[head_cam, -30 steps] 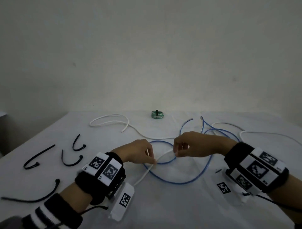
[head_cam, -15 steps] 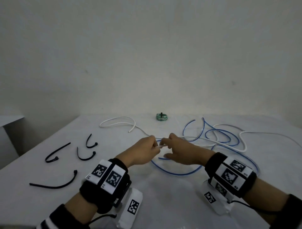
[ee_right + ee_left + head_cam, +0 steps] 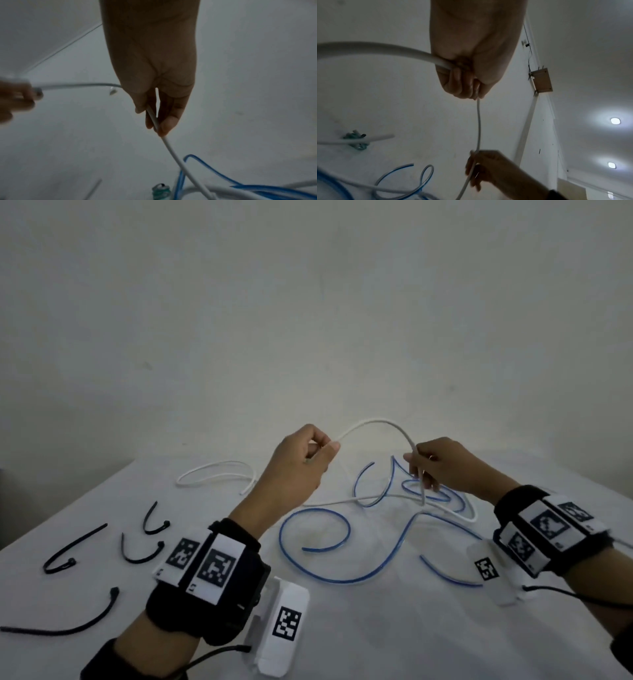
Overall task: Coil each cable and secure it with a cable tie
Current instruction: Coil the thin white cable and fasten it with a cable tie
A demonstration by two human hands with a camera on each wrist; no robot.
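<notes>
Head view: above the white table [image 3: 342, 628], the white cable [image 3: 376, 424] has risen into an arch since a moment ago, left hand [image 3: 301, 463] and right hand [image 3: 442, 463] each pinching it — coiling probably starts; black cable ties [image 3: 78, 546] wait.

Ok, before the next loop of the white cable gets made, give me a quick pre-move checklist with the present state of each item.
1. Left hand holds the white cable: ok, fingers curled round it.
2. Right hand holds the same cable further along: ok, pinched between thumb and fingers.
3. Span between the hands lifted off the table: ok, it arches up in the air.
4. White cable free of the blue cable: not ok, the two cross on the table under the right hand.
5. Cable ties within reach: ok, four black ones lie on the left side of the table.
6. A full loop already formed: cannot tell.
</notes>
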